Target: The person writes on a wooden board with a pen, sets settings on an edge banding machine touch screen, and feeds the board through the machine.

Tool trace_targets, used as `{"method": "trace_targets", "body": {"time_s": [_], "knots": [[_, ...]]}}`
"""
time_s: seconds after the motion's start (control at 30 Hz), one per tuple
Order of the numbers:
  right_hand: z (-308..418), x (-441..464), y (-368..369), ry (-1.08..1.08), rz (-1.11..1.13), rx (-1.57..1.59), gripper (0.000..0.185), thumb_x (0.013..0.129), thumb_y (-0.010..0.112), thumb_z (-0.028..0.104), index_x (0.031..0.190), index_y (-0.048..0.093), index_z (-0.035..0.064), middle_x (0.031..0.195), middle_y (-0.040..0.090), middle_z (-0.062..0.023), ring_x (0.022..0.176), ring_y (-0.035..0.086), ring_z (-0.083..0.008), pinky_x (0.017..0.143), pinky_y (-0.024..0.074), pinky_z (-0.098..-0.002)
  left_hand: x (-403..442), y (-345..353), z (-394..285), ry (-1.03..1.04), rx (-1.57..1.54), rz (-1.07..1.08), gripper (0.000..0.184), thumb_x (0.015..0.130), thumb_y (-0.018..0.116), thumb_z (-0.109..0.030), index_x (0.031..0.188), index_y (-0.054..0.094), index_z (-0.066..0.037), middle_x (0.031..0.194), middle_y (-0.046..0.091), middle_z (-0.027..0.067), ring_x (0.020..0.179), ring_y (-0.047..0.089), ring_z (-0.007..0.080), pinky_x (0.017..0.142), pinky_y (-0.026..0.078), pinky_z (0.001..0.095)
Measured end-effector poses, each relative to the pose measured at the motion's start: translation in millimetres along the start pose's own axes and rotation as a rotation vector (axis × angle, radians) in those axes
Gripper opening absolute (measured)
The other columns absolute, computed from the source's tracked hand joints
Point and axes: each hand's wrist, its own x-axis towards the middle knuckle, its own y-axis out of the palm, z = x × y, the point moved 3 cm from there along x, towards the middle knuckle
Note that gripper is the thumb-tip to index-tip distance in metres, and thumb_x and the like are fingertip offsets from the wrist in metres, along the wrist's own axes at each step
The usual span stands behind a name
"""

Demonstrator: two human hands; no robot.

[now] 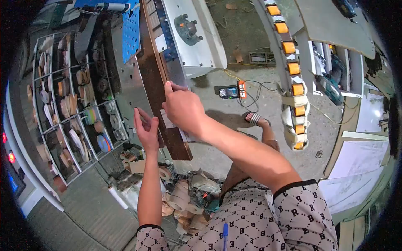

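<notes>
A long dark brown board lies lengthwise on the machine in front of me, its near end sticking out toward me. My left hand is at the board's left edge, with thumb and fingers apart and nothing visible between them. Over the board's right side, my right hand is closed, its fingers curled downward. A thin brown strip runs along the board up to that hand. What the right fingers grip, if anything, is hidden beneath them.
A metal rack with rolls of edging tape stands at left. Below the board lie discarded rolls and plastic. A roller conveyor rail extends at right. A device with cables is on the floor. Power tools occupy a shelf at right.
</notes>
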Motion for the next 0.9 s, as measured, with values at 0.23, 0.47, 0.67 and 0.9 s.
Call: {"method": "trace_targets", "body": {"time_s": [0.23,0.47,0.67,0.9], "knots": [[1,0,-1,0.000,-0.012,-0.031,0.056,0.084,0.065,0.023,0.124,0.046,-0.0113,0.081,0.068,-0.0229,0.075,0.068,-0.0375,0.065,0.0551,-0.0444,-4,2,-17,-0.060,0.035,0.012,0.081,0.084,0.075,-0.033,0.147,0.035,0.000,0.146,0.038,0.0182,0.127,0.045,0.0251,0.102,0.039,0.0331],[8,-1,-4,0.081,-0.012,-0.032,0.063,0.083,0.067,0.027,0.131,0.046,-0.0083,0.098,0.067,-0.0258,0.082,0.067,-0.0388,0.069,0.0545,-0.0464,-2,-2,-1,-0.042,0.029,-0.044,0.084,0.080,0.080,-0.030,0.147,0.037,-0.005,0.146,0.038,0.0170,0.119,0.052,0.0217,0.093,0.046,0.0300],[8,0,9,0.045,-0.114,-0.113,0.057,0.082,0.069,0.032,0.125,0.055,-0.0030,0.081,0.069,-0.0191,0.080,0.067,-0.0374,0.068,0.0533,-0.0475,-2,-6,0,0.034,0.150,-0.067,0.089,0.076,0.081,-0.037,0.146,0.038,-0.003,0.143,0.040,0.0221,0.130,0.045,0.0335,0.102,0.042,0.0391],[23,-7,2,0.164,-0.002,-0.150,0.058,0.077,0.071,0.041,0.121,0.060,0.0050,0.100,0.068,-0.0244,0.100,0.066,-0.0373,0.088,0.0514,-0.0450,-13,-19,-14,-0.020,0.191,-0.098,0.090,0.076,0.074,-0.053,0.147,0.039,-0.010,0.147,0.039,0.0214,0.133,0.042,0.0372,0.108,0.036,0.0439]]}}
